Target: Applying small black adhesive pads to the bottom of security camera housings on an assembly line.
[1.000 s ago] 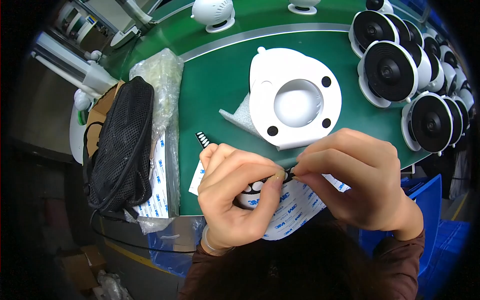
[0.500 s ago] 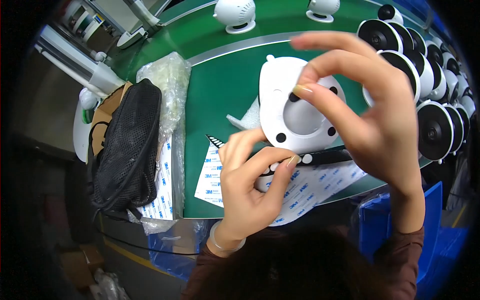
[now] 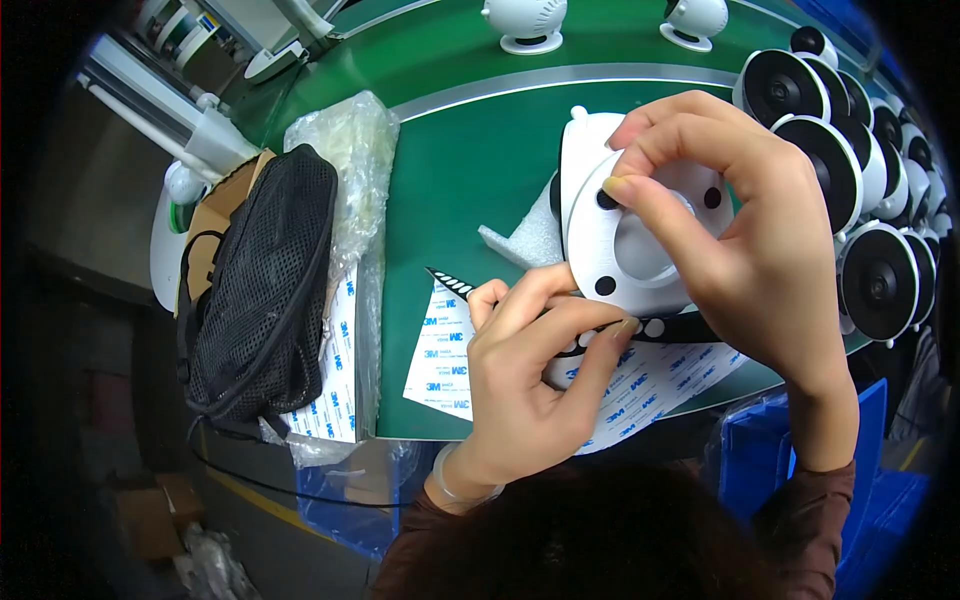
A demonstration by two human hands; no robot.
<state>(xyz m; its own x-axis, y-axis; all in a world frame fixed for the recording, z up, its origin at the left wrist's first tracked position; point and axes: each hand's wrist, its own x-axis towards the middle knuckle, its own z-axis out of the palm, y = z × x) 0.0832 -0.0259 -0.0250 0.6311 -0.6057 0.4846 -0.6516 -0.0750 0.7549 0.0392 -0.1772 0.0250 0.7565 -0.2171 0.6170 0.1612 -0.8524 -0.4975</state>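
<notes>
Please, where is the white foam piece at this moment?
In the head view, the foam piece lies on the green table, left of the white base and beyond the left hand.

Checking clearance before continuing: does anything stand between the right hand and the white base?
Nothing visible: the right hand is over the base, at its upper-left pad. The left hand, holding the sheet, is on the near side, not between.

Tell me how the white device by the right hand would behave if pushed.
The white device may rock or tip: its flat ring base faces up instead of resting on the table. The dark round pads on that base would likely add no grip, since they face up too. Its smooth-looking shell could feel slippery.
</notes>
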